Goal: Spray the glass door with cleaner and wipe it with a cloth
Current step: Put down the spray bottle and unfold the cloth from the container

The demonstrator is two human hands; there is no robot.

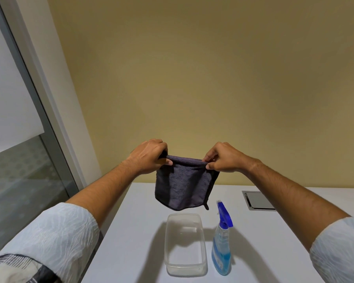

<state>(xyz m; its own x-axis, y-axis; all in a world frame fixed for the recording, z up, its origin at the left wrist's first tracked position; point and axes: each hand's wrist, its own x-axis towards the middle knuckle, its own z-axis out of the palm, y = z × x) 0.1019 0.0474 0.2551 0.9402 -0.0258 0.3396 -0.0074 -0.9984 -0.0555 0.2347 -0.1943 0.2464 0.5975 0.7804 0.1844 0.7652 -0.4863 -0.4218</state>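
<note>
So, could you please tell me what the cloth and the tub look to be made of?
The dark grey cloth looks like microfibre terry: matt, nubby pile, stitched edge. The rectangular tub seems to be clear plastic, slightly cloudy and glossy, with the white table showing through.

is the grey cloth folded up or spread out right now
Spread out. The grey cloth hangs flat above the table, its top edge pinched by the left hand and right hand.

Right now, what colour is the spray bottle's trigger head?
Blue, on the clear plastic spray bottle of pale blue liquid; the head view shows it.
</note>
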